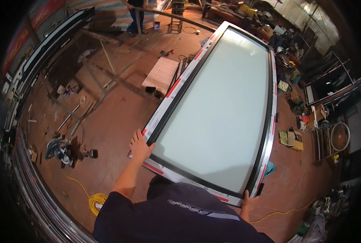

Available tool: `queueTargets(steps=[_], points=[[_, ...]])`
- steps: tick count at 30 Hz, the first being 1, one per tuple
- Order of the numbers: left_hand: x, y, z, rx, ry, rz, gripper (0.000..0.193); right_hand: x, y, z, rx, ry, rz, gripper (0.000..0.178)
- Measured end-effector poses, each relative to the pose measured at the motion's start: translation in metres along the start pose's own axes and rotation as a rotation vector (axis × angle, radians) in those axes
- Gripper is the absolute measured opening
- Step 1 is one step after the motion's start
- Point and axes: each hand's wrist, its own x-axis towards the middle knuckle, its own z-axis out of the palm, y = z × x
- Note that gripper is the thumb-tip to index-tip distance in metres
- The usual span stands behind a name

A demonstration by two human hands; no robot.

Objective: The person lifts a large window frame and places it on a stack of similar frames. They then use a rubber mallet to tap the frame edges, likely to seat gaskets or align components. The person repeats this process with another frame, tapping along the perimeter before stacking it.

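Note:
A large framed glass panel (217, 109) with pale frosted glass stretches away from my body, tilted to the right. Black strips line the inside of its light frame, which carries white and red protective tape. My left hand (141, 146) grips the frame's left side close to the near corner, fingers over the outer edge and thumb toward the glass. At the near right corner, my right hand (248, 199) holds the frame with the thumb on top; its other fingers are mostly hidden. What bears the panel's far end is out of sight.
Left on the floor are a power saw (61, 152), a cordless drill (91, 153) and a coiled yellow cable (97, 202). Long metal profiles (38, 194) run along the left rim. A cardboard box (296, 139) stands right. Far off, a person (136, 20) stands beside metal bars.

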Motion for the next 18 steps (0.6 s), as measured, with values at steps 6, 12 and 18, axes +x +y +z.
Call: queueTargets(steps=[6,12,18], points=[[0.044,0.026,-0.005,0.146,-0.021,0.235,0.126,-0.016,-0.027,-0.021,0.02,-0.032,0.03,0.101],[0.115,0.067,-0.003,0.333,-0.096,0.587,0.121,-0.028,-0.043,-0.031,-0.017,-0.005,0.051,0.101],[0.176,0.105,0.009,0.361,-0.053,0.735,0.118,-0.037,-0.054,-0.038,0.016,-0.025,0.073,0.108]])
